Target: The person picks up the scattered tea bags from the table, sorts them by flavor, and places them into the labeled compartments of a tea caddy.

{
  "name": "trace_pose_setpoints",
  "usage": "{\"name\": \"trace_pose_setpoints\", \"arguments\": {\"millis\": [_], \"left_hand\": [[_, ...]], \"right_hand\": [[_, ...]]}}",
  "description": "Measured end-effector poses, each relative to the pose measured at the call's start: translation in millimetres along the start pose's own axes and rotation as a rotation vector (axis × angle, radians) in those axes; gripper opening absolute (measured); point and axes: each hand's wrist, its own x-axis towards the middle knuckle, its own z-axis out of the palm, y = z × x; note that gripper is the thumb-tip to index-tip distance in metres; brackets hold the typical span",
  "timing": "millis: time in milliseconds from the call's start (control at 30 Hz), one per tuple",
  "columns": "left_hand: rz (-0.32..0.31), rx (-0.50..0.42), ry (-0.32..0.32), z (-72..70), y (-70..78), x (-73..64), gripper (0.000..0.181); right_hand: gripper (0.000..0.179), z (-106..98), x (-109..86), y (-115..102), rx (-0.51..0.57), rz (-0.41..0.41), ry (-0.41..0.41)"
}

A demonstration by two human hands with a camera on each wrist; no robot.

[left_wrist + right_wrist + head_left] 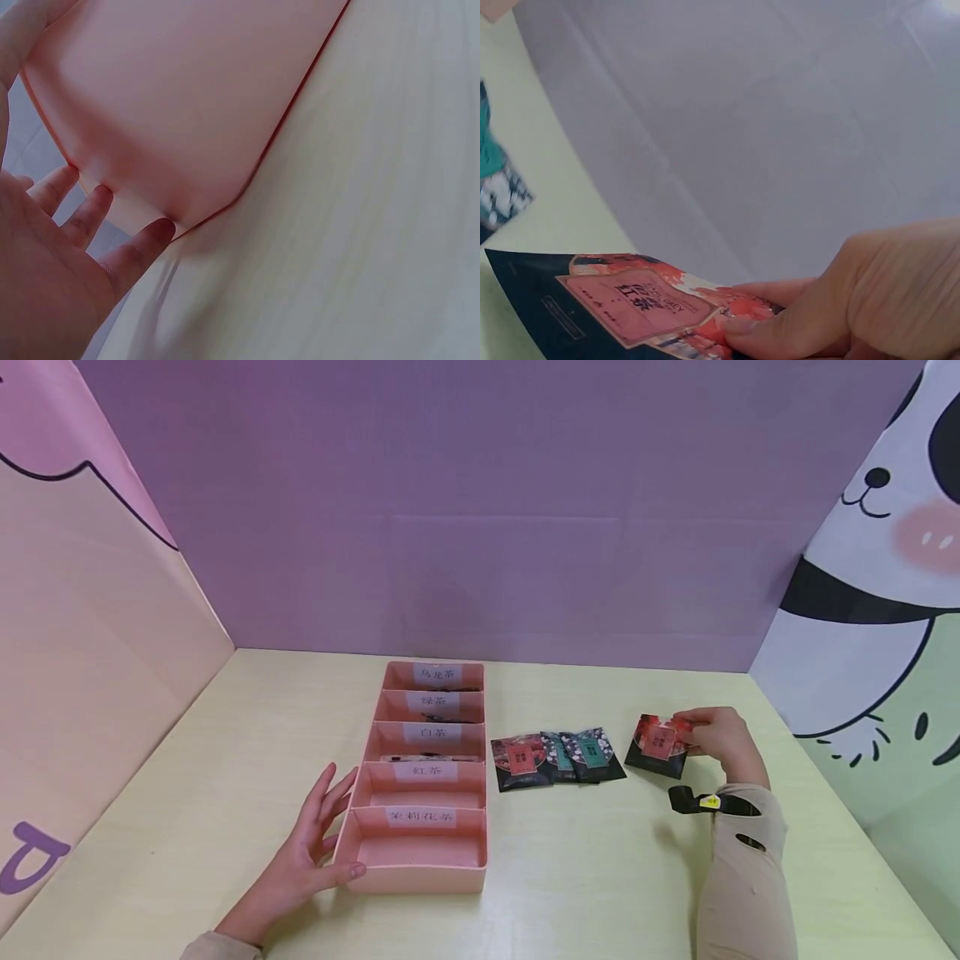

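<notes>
My right hand (723,739) pinches a black and red tea sachet (657,746) by its right edge, thumb on the printed face. The right wrist view has this sachet tilted, its pink label facing up. My left hand (307,843) rests against the left side of a pink divided box (420,881), fingers spread and thumb at the near left corner. In the left wrist view, fingertips (159,229) touch the box wall. Between box and right hand lie a red-labelled sachet (519,760) and two green-labelled ones (592,752), overlapping in a row.
Each compartment of the box bears a white label (420,817). Dark packets show in the three far compartments. A purple backdrop (450,527) stands behind the pale table (585,877), with printed panels at left and right.
</notes>
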Motion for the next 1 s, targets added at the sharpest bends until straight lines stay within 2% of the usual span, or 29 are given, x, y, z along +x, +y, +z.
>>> {"name": "trace_pose_setpoints", "arguments": {"millis": [100,233,367,533,767,1000], "left_hand": [[-0.020,0.001,0.003,0.1,0.3,-0.1,0.112],[-0.013,0.005,0.002,0.3,0.3,0.5,0.112],[0.004,0.007,-0.001,0.7,0.7,0.7,0.113],[-0.019,0.002,-0.001,0.9,0.9,0.3,0.113],[-0.057,0.002,-0.002,-0.1,-0.9,-1.6,0.113],[-0.025,0.001,-0.001,0.0,-0.3,-1.1,0.114]], "right_hand": [[0.042,0,-2.9,-8,0.008,-0.016,0.008],[0.039,3,-6.0,-20,0.008,-0.077,0.036],[0.037,9,-8.6,-34,0.004,-0.143,0.093],[0.033,20,-10.7,-48,0.017,-0.213,0.157],[0.034,34,-14.6,-62,0.087,-0.317,0.146],[0.034,47,-26.5,-82,0.138,-0.393,0.170]]}}
